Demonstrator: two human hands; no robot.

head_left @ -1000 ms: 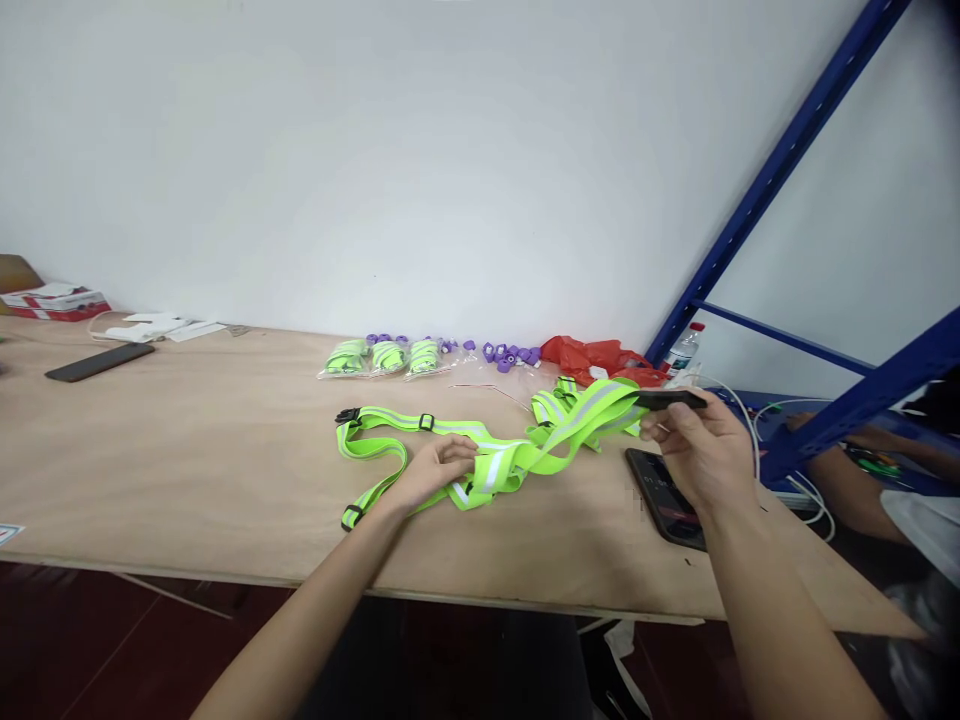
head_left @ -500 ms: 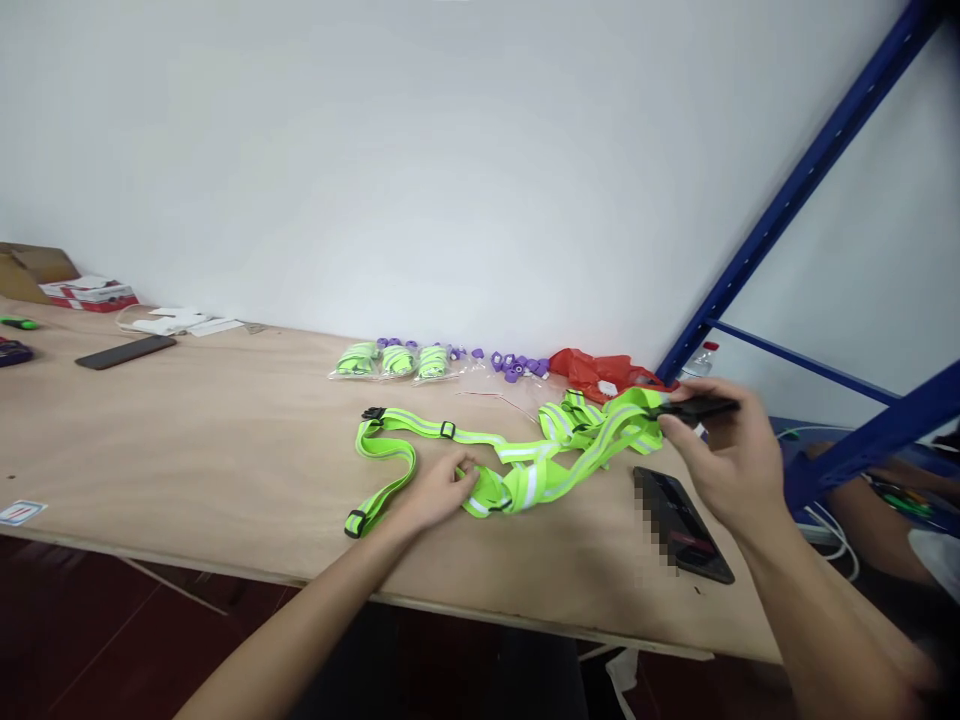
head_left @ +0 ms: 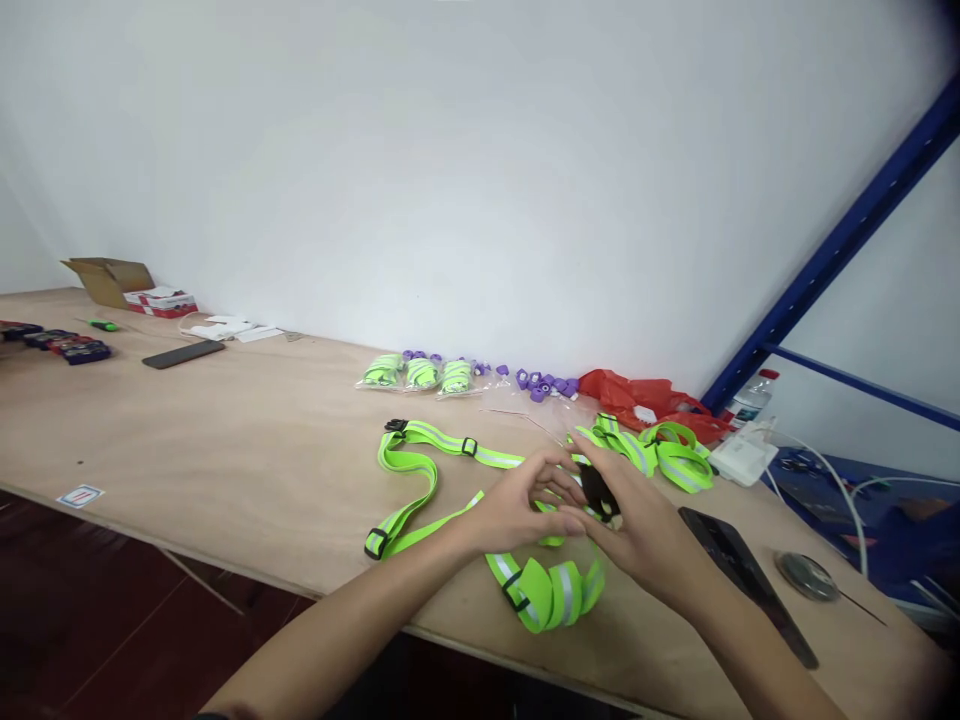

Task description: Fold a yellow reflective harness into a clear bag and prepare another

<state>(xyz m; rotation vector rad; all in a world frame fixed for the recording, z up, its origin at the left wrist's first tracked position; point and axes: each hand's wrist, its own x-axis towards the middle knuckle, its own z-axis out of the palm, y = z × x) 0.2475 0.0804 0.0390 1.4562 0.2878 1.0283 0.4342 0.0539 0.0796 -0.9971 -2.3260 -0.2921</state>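
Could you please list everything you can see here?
table: one, pale plywood, along the wall
green reflective strap: one, silver-striped, table front
loose straps: one bundle, green, right of centre
bagged straps: three, green, by the wall
purple pieces: several, by the wall
red bag: one, beside the purple pieces
bottle: one, clear, far right
white adapter: one, near the bottle
black phone: one, far left
second black phone: one, table's right end
cardboard box: one, brown, far left
blue rack: one, right edge
black buckle: one, gripped above the strap
left hand: one, fingers at the strap
right hand: one, fingers gripping the buckle
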